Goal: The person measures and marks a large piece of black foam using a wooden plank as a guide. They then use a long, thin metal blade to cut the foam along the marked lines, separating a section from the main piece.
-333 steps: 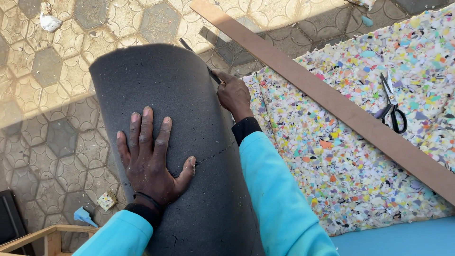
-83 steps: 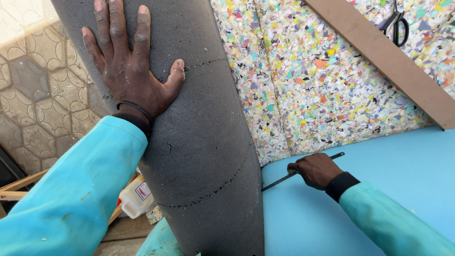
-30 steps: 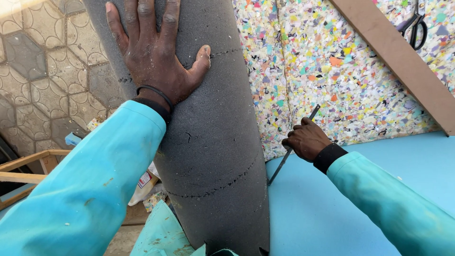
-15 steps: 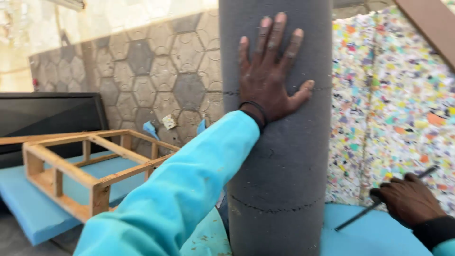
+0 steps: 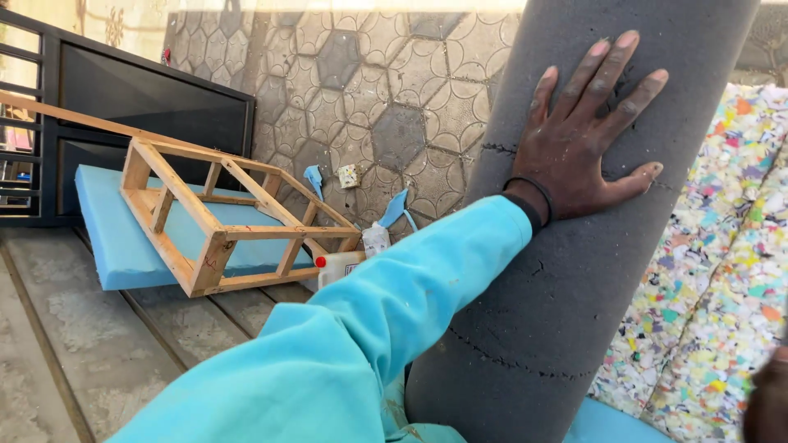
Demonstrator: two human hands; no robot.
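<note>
A thick roll of dark grey foam [image 5: 566, 271] runs from the bottom centre to the top right, with faint stitched or scored lines across it. My left hand [image 5: 587, 135] lies flat on the roll, fingers spread, in a turquoise sleeve with a black cuff. Only a sliver of my right hand [image 5: 771, 402] shows at the bottom right edge; whether it holds anything is hidden. Multicoloured speckled foam [image 5: 722, 287] lies to the right of the roll.
A wooden frame [image 5: 222, 217] rests tilted on a blue foam slab [image 5: 115, 238] at the left. A white bottle with a red cap [image 5: 336, 264] and blue scraps [image 5: 394, 209] lie on hexagon paving. A dark metal gate [image 5: 98, 98] stands at the back left.
The view has swung further left and down, showing more of the wooden frame and gate. My right hand and its thin dark tool have slipped almost out of view. My left hand stays on the roll.
</note>
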